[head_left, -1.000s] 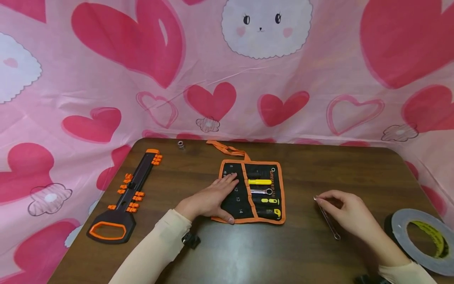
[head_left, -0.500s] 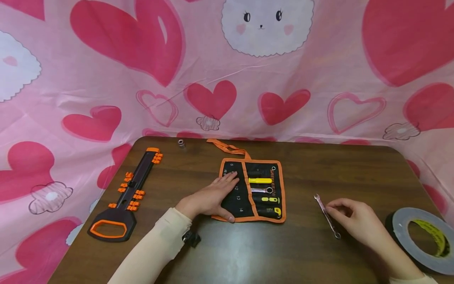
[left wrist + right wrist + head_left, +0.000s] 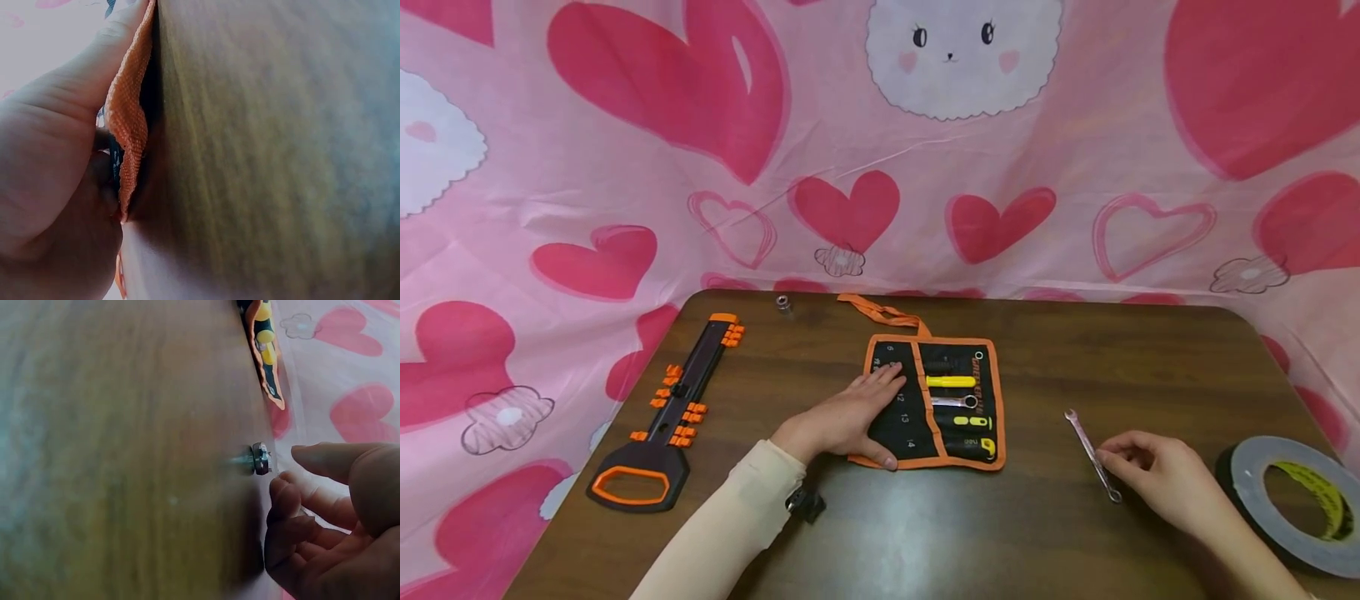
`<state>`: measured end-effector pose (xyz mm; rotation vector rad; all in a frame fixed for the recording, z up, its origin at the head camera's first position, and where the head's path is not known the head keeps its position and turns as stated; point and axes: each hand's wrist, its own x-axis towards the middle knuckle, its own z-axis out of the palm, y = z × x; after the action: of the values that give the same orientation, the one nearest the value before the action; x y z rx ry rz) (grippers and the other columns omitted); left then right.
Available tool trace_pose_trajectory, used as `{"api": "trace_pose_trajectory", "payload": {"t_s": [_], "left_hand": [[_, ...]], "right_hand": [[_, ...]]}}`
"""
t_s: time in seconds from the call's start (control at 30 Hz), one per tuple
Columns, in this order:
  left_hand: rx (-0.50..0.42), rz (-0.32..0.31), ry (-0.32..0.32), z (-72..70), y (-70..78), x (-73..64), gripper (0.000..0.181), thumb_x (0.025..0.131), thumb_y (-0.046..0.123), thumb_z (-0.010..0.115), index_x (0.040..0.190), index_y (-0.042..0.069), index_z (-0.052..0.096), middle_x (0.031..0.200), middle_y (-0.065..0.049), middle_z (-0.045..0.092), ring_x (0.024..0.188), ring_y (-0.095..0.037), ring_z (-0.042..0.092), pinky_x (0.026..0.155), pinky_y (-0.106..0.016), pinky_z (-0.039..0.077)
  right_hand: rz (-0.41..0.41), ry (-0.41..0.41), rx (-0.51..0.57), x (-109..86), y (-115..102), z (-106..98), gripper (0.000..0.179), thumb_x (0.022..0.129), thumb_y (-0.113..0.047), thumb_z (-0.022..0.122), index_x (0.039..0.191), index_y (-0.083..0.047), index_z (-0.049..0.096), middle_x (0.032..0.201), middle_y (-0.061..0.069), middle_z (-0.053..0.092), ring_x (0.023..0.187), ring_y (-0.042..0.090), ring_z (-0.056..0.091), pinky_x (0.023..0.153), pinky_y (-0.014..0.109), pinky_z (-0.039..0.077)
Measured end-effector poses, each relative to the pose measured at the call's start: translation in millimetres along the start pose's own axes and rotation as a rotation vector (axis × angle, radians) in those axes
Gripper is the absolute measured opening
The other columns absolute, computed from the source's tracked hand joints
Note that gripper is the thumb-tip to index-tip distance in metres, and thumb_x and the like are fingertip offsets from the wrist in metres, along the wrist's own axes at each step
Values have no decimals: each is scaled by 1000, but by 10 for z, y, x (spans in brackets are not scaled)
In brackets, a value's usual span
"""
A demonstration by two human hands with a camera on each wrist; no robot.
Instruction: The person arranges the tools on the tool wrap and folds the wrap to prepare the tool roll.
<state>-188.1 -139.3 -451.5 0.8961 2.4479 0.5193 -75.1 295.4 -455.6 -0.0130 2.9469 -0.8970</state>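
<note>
A black tool pouch with orange trim (image 3: 928,454) lies unfolded on the table. My left hand (image 3: 850,417) rests flat on its numbered left half, fingers spread; in the left wrist view the thumb lies over the orange edge (image 3: 128,112). Pouch pockets hold a yellow-handled tool (image 3: 951,382) and a combination wrench (image 3: 955,402). Another combination wrench (image 3: 1092,454) lies on the wood to the right. Beside it is my right hand (image 3: 1157,479), fingers loosely curved. In the right wrist view, thumb and forefinger stand apart near the wrench's end (image 3: 261,459), holding nothing.
A black rack with orange clips (image 3: 677,408) and a handle lies at the left. Near the back edge stands a small metal socket (image 3: 783,303). A big roll of grey tape (image 3: 1255,475) sits at the right edge. A pink heart-patterned cloth (image 3: 917,225) hangs behind the table.
My right hand has let go of the wrench's upper end and moved down and right along it. The wrench stays on the table. My left hand has kept its place.
</note>
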Motion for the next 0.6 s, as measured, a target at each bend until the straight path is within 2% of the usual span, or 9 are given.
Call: {"api": "trace_pose_trajectory", "payload": {"t_s": [0.37,0.6], "left_hand": [[-2,7,-7,3,11,-13,127,80,59,90,175,15,18,185,1,3,172,-20,1,139,-46,7],[-1,6,-2,6,-2,-20,128,80,59,90,175,16,17,185,2,2,171,-19,1,139,-45,7]], "right_hand": [[45,-53,-39,11,7,13,19,94,-29,85,95,-10,80,78,-6,67,65,1,51,60,25,42],[80,-70,-45,49,-36,18,18,94,-27,85,89,-11,79,74,-6,66,66,6,51,60,26,39]]}}
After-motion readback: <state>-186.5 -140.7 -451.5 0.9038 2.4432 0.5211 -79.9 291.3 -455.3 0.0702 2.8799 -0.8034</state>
